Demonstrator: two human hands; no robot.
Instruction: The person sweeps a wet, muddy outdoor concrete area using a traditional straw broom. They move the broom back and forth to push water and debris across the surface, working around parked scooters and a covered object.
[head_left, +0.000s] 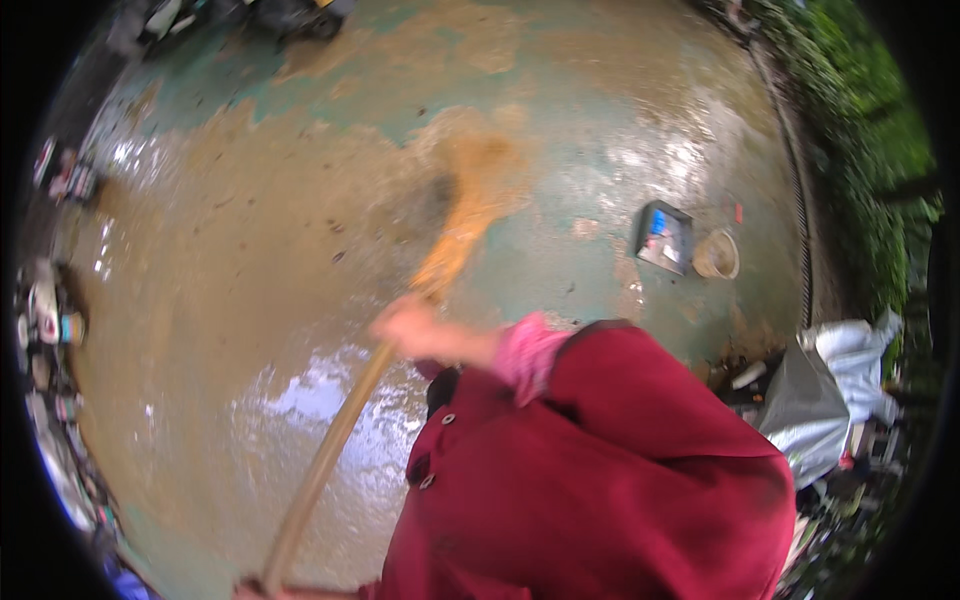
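Note:
My right hand (409, 326), in a pink cuff below a dark red jacket sleeve, is wrapped around the lower part of a broom's wooden handle (330, 442). Beyond it, the broom's orange head (461, 232) fans out over the wet floor, its far end blurred by motion. Down at the bottom edge, my left hand (262, 589) grips the handle near its upper end and is partly cut off. Muddy brown water and silt lie over the green-painted floor (555, 262) around the broom.
A black dustpan (665, 237) with litter stands beside a pale plastic bucket (716, 255) on the right. A dark ribbed hose or cable (799, 202) runs along the floor's edge by green plants (862, 112). Grey sheeting (810, 405) covers a pile; clutter (52, 315) lines the left.

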